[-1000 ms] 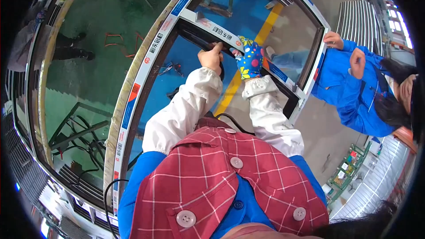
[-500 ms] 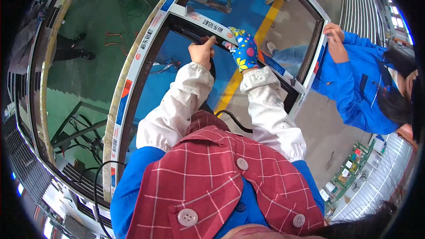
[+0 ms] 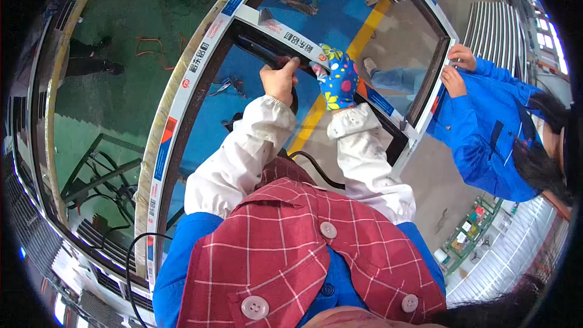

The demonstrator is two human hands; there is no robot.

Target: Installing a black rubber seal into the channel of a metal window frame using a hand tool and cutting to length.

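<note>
Pressing against the dark inner edge of the white-taped aluminium window frame [image 3: 267, 24], the bare left hand [image 3: 278, 79] has its fingers [image 3: 290, 64] curled together, with the index finger extended onto the black rubber sealing strip [image 3: 261, 48] that runs along that edge. The right hand [image 3: 337, 82], in a blue glove with coloured dots, rests just beside it on the same frame rail; whether its fingers are spread or closed cannot be told. Both forearms wear white sleeves [image 3: 243, 152]. A black cable [image 3: 316, 167] passes between the arms. At the frame's far corner, a co-worker in a blue jacket [image 3: 486, 140] holds the frame edge with both hands [image 3: 455, 70].
</note>
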